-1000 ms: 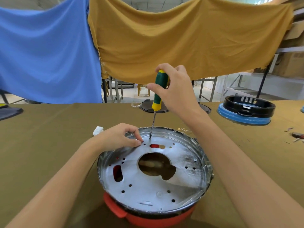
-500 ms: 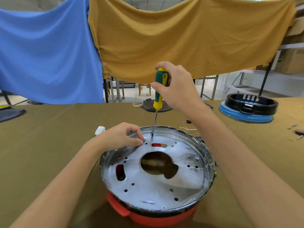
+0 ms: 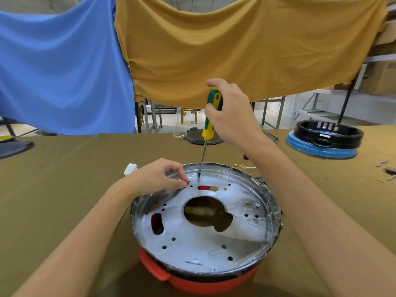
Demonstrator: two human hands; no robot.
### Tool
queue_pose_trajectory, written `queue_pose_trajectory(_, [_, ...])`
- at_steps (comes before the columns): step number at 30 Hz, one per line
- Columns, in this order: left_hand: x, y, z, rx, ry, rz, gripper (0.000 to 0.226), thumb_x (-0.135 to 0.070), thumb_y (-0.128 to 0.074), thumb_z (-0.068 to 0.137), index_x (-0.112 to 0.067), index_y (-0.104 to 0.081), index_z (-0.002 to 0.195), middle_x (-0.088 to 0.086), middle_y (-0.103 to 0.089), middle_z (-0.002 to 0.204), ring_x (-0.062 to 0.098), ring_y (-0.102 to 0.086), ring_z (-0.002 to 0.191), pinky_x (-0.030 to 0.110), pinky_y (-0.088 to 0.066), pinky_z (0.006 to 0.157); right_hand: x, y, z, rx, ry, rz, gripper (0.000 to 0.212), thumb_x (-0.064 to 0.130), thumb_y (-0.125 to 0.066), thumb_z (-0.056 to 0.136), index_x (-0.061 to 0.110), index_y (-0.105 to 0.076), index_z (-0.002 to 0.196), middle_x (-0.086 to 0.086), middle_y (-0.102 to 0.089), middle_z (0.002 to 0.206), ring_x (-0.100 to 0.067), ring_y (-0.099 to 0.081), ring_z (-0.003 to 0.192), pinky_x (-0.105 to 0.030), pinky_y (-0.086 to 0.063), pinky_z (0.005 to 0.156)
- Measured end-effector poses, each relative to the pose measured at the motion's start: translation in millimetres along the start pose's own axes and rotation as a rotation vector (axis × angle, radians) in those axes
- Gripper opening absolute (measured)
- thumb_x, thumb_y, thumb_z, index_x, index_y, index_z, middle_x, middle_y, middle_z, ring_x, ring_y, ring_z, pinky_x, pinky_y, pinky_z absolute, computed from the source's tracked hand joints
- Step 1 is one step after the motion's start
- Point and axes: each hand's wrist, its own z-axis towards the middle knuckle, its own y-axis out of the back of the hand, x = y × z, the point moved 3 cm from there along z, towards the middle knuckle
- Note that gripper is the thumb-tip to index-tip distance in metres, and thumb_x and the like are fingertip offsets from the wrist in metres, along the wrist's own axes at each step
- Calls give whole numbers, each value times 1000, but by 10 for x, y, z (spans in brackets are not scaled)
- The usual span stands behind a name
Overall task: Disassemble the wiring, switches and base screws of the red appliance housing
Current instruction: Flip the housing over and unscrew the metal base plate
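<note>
The red appliance housing [image 3: 192, 279] stands on the olive table in front of me, its silver metal base plate [image 3: 199, 239] facing up with a large central hole and several small holes. My right hand [image 3: 231, 116] grips a green-and-yellow screwdriver [image 3: 211, 113] nearly upright, its tip set on a screw at the plate's far edge [image 3: 198, 177]. My left hand [image 3: 159, 177] rests on the plate's far-left rim, thumb and fingertips curled and pinched together close to the tip; I cannot see anything between them. Two more screws [image 3: 258, 205] sit on the right and near rim.
A black ring on a blue base [image 3: 323, 140] stands at the far right. A black round lid [image 3: 201, 137] lies behind the screwdriver. A white wad [image 3: 130, 168] sits left of the housing. Small loose parts [image 3: 387, 170] lie at the right edge. Blue and mustard cloths hang behind.
The view has shifted slightly. My right hand has turned a little on the screwdriver handle, whose tip stays on the same screw. My left hand stays put.
</note>
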Motion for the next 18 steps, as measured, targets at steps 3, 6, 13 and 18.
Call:
queue_pose_trajectory(3, [14,-2,2,1,8,-9,5,-33,-69,90,-29,-72,90,-18,-68,109,4,-56,111,37,-36,108,12,-25,-29,9,20,12,40,15,-51,96,12,-47,136,-3,-47,103,-6,-43,74,-10,-34,64])
queue_pose_trajectory(6, [15,-5,6,5,7,-5,4,-33,-69,90,-29,-71,90,-17,-68,109,4,-55,111,36,-36,107,31,-49,-57,13,37,18,32,34,-61,96,20,-52,124,-5,-43,104,-18,-44,90,-20,-37,78])
queue_pose_trajectory(13, [18,-7,14,8,2,-1,7,-32,-68,91,-26,-71,93,-16,-67,110,4,-55,110,38,-36,108,-9,35,3,6,-16,26,39,16,-58,93,19,-55,131,-3,-53,100,-17,-49,83,-22,-36,70])
queue_pose_trajectory(18, [19,-14,18,7,12,-3,6,-31,-67,92,-26,-71,93,-16,-66,111,5,-53,111,38,-35,109,21,-18,-55,57,23,39,34,30,-61,95,19,-50,126,-5,-46,100,-21,-46,87,-24,-39,72])
